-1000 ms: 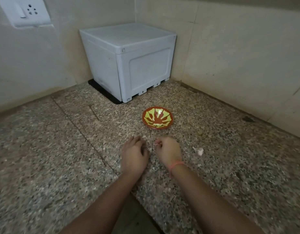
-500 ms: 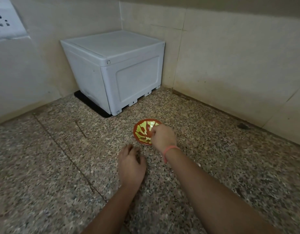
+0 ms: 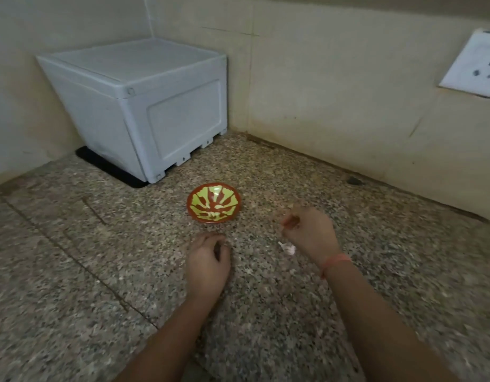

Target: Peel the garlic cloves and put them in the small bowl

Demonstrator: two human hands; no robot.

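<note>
You're boxed in on two sides of the counter (image 3: 73,271): one wall runs down the left of frame, another across the upper right, and they meet at top centre-left. A grey box (image 3: 144,106) fills that corner on a black mat (image 3: 108,168). There's a socket plate (image 3: 475,67) at far upper right. Open granite lies at left & lower right.

The small bowl (image 3: 213,202) sits mid-frame, in front of the box but apart from it. Your left hand (image 3: 208,260) rests on the counter just below the bowl, fingers curled under; can't tell if it's got anything. Your right hand (image 3: 310,232) is right of the bowl, fingers curled, thumb & forefinger tips close. It's blurred, so can't tell what it pinches, if anything.

A white garlic bit (image 3: 287,248) lies btwn the hands, just beside the right one; clove or skin, can't tell.
</note>
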